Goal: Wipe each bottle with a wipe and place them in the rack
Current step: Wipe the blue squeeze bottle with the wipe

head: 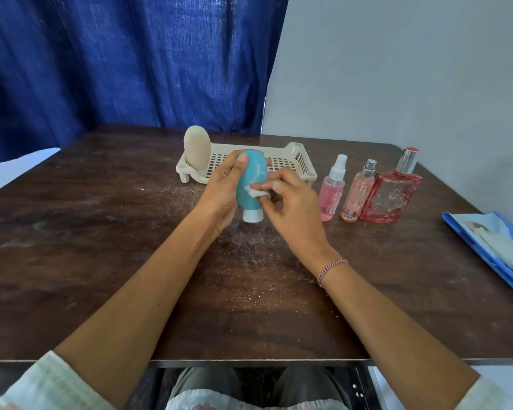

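The left hand (219,190) grips the blue bottle (251,184) cap-down; the right hand's (293,211) fingers (274,184) pinch the wipe (256,193) against it. Best to turn the bottle so every side gets wiped.

place: home room | cues: blue curtain (125,63); worn wooden table (101,232); perfume bottles (390,196)

A dark wooden table (101,232), speckled with pale crumbs, fills the view. A blue curtain (116,60) hangs at eleven o'clock, a grey wall (412,69) at one o'clock. A woven bracelet (330,269) shows near centre.
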`<state>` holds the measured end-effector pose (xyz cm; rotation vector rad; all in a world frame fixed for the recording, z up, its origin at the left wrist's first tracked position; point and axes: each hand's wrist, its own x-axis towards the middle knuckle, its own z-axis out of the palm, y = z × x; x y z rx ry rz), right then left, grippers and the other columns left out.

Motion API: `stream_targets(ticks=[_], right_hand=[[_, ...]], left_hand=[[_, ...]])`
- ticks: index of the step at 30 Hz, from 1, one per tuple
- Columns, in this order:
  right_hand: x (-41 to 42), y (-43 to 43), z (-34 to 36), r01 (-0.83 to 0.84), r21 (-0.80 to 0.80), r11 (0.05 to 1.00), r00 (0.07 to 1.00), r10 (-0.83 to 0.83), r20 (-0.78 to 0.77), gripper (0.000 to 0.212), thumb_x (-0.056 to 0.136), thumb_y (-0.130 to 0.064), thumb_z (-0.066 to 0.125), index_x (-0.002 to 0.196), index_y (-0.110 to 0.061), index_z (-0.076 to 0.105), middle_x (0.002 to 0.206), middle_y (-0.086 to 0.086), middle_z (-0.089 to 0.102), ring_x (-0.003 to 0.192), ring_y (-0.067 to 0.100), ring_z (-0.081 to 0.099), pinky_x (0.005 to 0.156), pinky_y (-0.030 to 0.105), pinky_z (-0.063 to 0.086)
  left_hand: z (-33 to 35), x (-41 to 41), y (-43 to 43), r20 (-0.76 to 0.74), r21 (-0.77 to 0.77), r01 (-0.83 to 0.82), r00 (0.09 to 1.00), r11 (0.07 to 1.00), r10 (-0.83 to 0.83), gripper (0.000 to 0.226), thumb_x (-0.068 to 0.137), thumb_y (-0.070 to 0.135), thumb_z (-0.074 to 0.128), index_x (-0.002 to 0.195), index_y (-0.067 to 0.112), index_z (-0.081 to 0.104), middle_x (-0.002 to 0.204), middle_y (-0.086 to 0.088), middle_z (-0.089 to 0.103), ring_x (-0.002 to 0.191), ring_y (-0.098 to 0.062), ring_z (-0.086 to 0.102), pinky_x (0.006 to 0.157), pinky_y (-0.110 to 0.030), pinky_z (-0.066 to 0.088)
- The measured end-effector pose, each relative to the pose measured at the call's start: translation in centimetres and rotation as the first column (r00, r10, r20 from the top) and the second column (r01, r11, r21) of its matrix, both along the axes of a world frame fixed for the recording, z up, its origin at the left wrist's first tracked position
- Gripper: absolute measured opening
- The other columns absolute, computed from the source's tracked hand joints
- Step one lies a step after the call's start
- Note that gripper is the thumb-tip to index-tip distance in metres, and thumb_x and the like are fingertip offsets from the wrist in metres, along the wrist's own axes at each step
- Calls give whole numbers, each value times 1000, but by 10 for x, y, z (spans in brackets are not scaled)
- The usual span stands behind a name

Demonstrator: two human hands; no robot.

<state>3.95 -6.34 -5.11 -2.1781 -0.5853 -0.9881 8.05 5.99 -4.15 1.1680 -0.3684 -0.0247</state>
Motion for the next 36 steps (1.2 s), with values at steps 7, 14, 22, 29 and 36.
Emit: stream_targets(ticks=[7, 14, 22, 29, 36], right_hand=[[1, -9, 9, 49, 81, 996, 999, -51, 20, 8, 82, -6, 67, 89, -3, 69, 91, 4, 61, 85, 8, 59, 74, 16, 50], [4, -18, 13, 120, 163, 979, 990, -132, 60, 8, 84, -9, 66, 88, -4, 69, 89, 5, 62, 76, 6, 57, 67, 11, 49], [-1, 3, 2, -45, -215, 975, 999, 42, -22, 11, 81, -1, 65, 91, 1, 68, 91, 10, 54, 85, 16, 55, 79, 23, 47], [-1, -7, 11, 90, -180, 980, 993, -74, 93, 11, 81, -5, 66, 89, 2, 69, 87, 11, 62, 81, 21, 60, 74, 30, 51], [4, -29, 21, 103, 70, 992, 986, -112, 127, 17, 82, 1, 64, 96, -3, 71, 92, 7, 65, 86, 0, 52, 78, 5, 43]], left_hand=[[0, -3, -4, 8, 42, 45, 999, 998, -45, 22, 101, 20, 36, 103, 12, 56, 99, -6, 67, 89, -13, 64, 81, -29, 54], [-2, -6, -9, 27, 119, 62, 997, 991, -66, 22, 101, 20, 36, 103, 16, 58, 93, 1, 67, 85, -12, 62, 77, -28, 52], [4, -1, 2, 19, 116, -66, 998, 991, 65, 27, 101, 26, 36, 103, 13, 59, 114, -26, 60, 107, -35, 59, 96, -45, 45], [5, -3, 1, 47, 165, -19, 999, 986, 11, 24, 100, 21, 38, 100, 12, 61, 89, -1, 66, 83, -9, 62, 79, -25, 51], [5, -9, -2, -37, 221, 113, 994, 969, -107, 29, 98, 25, 42, 112, 6, 60, 103, -18, 69, 84, -27, 70, 75, -34, 57]])
